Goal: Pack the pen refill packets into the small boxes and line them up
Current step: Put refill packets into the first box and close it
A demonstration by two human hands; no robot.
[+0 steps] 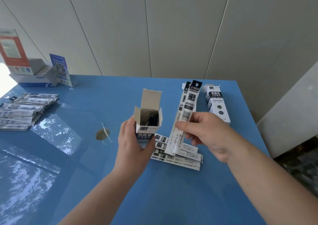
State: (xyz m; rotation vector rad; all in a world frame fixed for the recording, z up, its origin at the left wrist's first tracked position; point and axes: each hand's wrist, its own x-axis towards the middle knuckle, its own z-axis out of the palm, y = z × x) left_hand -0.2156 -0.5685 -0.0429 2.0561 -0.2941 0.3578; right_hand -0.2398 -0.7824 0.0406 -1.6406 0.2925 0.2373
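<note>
My left hand (133, 143) grips a small white box (148, 121) upright above the blue table (172, 199), its top flaps open and dark packets showing inside. To its right, my right hand (209, 135) pinches two long pen refill packets (187, 111) held nearly upright, their lower ends near a small pile of packets (179, 156) lying flat on the table. A closed box (217, 102) stands upright at the far right. Several more packets (22, 111) lie piled at the table's left edge.
At the back left stand a white and blue carton (34, 80), a red-framed card (13, 52) and a blue QR-code card (60, 69). A round mark with a paper scrap (103, 133) sits mid-table. A grey panelled wall rises behind; the table's right edge drops off.
</note>
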